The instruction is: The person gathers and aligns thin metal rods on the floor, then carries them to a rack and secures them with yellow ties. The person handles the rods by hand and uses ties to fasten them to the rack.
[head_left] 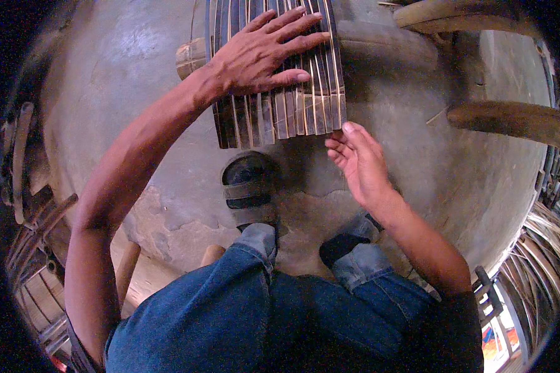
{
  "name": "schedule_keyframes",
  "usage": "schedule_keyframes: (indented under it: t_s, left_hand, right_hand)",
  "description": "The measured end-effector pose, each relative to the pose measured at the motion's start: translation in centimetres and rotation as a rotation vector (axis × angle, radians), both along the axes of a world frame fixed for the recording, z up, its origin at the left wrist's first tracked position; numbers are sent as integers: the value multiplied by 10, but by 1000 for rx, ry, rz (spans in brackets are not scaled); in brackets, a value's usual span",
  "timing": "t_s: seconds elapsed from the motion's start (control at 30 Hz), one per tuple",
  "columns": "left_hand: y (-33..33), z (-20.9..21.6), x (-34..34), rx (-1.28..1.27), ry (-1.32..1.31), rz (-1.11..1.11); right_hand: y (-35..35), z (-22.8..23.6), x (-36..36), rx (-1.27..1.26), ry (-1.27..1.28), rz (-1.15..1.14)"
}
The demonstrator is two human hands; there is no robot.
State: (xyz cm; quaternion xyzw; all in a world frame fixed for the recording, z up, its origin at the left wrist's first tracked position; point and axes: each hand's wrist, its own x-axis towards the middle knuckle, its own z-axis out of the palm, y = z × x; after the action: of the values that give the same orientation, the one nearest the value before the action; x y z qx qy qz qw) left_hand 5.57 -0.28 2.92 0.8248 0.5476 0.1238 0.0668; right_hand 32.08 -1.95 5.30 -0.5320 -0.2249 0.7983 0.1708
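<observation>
1. The mat of dark bamboo slats [305, 112] lies at upper centre on the concrete floor [417, 161], its strips running toward the top edge.
2. The left hand [261, 53] presses flat on it, fingers spread.
3. The right hand [361, 165], open, touches its lower right corner.

Bare concrete floor [137, 68], grey, stained and patchy, paler and flaking near the feet. Directly on it: a mat of flat bamboo strips [280, 105] laid side by side, near ends cut roughly even; a thick bamboo pole [379, 46] lying crosswise under the mat; two more wooden poles [510, 121] off to the right; a grey sandal [250, 189] planted just below the mat's edge.
</observation>
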Motion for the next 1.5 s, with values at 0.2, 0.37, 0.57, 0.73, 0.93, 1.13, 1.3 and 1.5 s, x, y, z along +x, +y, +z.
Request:
schedule_keyframes:
  t_s: [0.2, 0.37, 0.57, 0.73, 0.93, 1.13, 1.3, 1.5]
  left_hand:
    - [1, -8, -1, 12, 22, -27]
    - [1, -7, 0, 17, 35, -24]
    - [0, -10, -3, 14, 42, -20]
    - [1, -7, -2, 3, 37, -22]
    - [-3, -9, 1, -6, 6, -24]
    - [-7, 2, -6, -8, -115, 6]
    - [-6, 6, -48, 277, -387, 500]
    - [-37, -6, -124, -313, -963, 899]
  right_hand:
    - [-1, -13, 4, -1, 66, 48]
    - [0, -11, 4, 73, -15, 30]
    - [0, -12, 5, 73, 2, 32]
    - [0, -13, 5, 79, 6, 42]
    - [-1, 5, 7, 240, -248, -9]
    - [91, 21, -85, 1354, -294, 311]
    - [141, -16, -162, 1925, -290, 753]
    - [113, -29, -183, 2230, -260, 1234]
